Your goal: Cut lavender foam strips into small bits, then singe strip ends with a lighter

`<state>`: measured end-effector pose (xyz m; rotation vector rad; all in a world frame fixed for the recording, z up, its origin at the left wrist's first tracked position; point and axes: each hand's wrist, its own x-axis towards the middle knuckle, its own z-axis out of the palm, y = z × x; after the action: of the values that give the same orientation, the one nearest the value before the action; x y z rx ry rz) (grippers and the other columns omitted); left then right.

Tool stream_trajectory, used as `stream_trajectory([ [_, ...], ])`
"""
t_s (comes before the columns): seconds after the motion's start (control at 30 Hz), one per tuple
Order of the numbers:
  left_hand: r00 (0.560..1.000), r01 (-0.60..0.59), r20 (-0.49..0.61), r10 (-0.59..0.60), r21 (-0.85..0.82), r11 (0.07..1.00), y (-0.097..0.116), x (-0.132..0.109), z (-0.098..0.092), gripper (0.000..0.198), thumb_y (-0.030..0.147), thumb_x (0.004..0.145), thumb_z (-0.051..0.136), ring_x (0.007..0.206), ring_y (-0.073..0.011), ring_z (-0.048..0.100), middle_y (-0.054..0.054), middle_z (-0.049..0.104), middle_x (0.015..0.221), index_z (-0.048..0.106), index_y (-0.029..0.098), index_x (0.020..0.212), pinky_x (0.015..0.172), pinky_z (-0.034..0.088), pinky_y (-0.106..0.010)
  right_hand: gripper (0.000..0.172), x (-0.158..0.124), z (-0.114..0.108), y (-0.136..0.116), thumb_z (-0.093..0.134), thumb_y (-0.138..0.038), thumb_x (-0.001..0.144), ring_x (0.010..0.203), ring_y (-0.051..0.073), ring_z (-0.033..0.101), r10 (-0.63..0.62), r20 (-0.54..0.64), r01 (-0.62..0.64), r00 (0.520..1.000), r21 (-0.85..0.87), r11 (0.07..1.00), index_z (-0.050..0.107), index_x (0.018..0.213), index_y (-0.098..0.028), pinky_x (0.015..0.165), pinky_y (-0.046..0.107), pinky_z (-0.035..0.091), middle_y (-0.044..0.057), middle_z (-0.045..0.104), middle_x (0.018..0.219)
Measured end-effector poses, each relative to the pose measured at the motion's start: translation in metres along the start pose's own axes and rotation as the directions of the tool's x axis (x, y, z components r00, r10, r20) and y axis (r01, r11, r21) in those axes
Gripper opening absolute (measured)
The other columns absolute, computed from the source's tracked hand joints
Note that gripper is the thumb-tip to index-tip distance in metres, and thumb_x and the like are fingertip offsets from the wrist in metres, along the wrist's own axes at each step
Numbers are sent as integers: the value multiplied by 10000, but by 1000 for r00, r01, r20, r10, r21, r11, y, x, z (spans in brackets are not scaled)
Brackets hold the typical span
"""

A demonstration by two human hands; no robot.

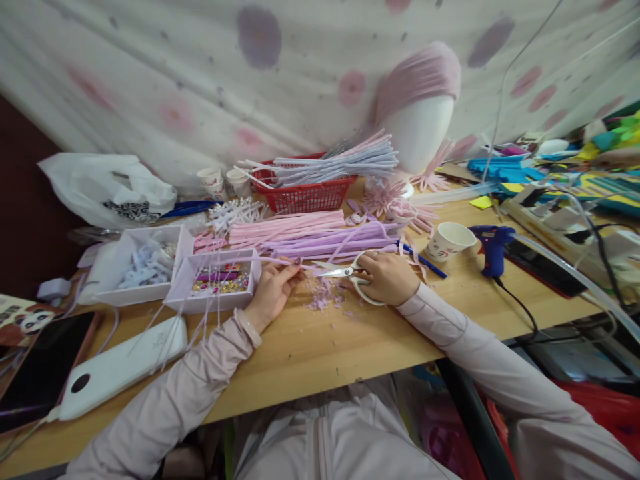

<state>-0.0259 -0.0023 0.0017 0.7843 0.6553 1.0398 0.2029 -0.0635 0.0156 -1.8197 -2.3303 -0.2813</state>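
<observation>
My right hand (387,277) grips a pair of scissors (356,272) with pale handles, its blades pointing left. Pinched in the fingers of my left hand (275,288) is a lilac pipe cleaner (273,260), whose end reaches toward the blades. Whether the blades touch it I cannot tell. Under the scissors lies a small heap of lilac fuzz clippings (323,293) on the wooden table (310,360). Just beyond both hands rest bundles of purple pipe cleaners (335,241) and pink pipe cleaners (285,230).
A box of beads (220,280) sits left of my left hand, beside a box of pale blue pieces (150,263). Behind are a red basket (310,197) and a white head form (420,127). A paper cup (450,241) and blue glue gun (494,250) stand at right.
</observation>
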Motion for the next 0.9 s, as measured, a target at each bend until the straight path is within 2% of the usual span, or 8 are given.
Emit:
stream_trajectory([
  [0.27,1000,7,21,-7,6,1000,1,0,-3,184,154,582,749,562,-79,575,25,627,633,640,158,731,593,450,-210,272,-1,-3,1,479,-418,792,641,164,543,-21,50,20,999,13,1000,595,800,-172,557,279,232,67,636,756],
  [0.47,998,-5,-59,3,-35,999,0,4,-4,174,184,578,760,566,-63,563,18,627,623,656,137,709,580,452,-187,283,0,-4,3,477,-433,784,652,180,549,8,117,-10,993,16,1000,591,780,-174,572,285,251,77,636,742],
  [0.63,989,-44,-141,39,-34,998,-4,6,-5,230,209,515,813,601,-60,580,14,661,671,666,125,671,637,481,-201,237,1,-5,5,524,-370,745,756,207,542,-40,64,37,997,55,998,560,833,-152,643,289,318,110,610,859],
  [0.9,995,-47,-92,49,29,998,-4,4,-3,225,248,531,814,565,-70,576,8,643,595,650,115,608,615,475,-206,174,2,-3,2,524,-304,742,799,220,503,-81,31,81,996,17,997,537,824,-151,683,303,341,114,564,854],
])
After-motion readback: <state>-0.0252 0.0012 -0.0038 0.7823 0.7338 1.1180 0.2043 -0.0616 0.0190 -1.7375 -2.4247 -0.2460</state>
